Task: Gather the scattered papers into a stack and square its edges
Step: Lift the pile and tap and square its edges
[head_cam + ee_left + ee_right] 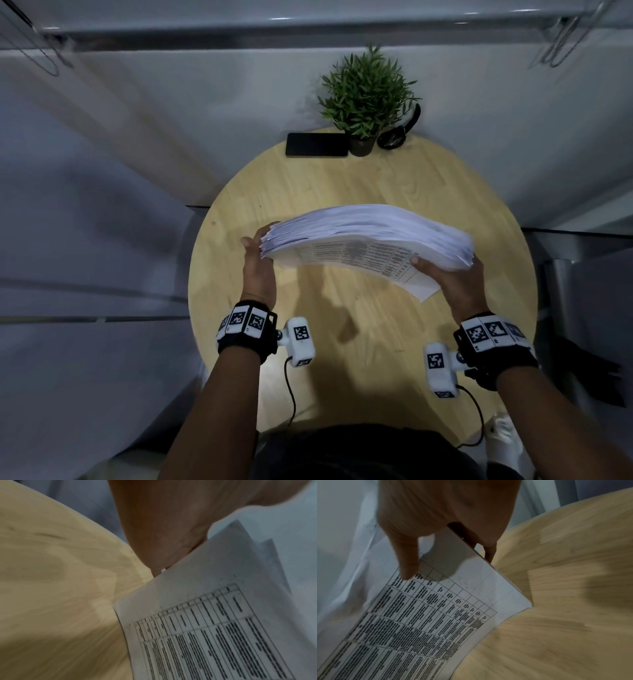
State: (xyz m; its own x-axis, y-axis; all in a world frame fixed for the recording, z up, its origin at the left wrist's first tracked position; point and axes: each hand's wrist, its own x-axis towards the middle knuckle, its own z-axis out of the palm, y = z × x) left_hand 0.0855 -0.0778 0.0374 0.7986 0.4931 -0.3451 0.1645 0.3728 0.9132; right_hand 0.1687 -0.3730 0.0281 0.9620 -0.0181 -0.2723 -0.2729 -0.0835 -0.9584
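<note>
Round wooden bench [394, 178], seen from above, carrying all other items. Stack of papers [370, 233], held off the bench surface between both hands over its middle; the stack stands on a long edge and tilts, so that its upper edges fan unevenly and one printed sheet with a ruled table [436, 615] faces the person, its lower corner hanging free below the rest. Potted plant [366, 96], at the far rim of the bench. Left hand [258, 270], gripping the left end of the stack, with the thumb on the near face and the fingers [265, 230] curled round the far side. Right hand [455, 277], gripping the right end likewise; its thumb [407, 563] presses on the printed sheet and the other fingers [489, 553] wrap behind the edge. Black phone [317, 145], lying flat just left of the plant pot. Black wristwatch [397, 132], just right of the pot; detail too small to tell.
</note>
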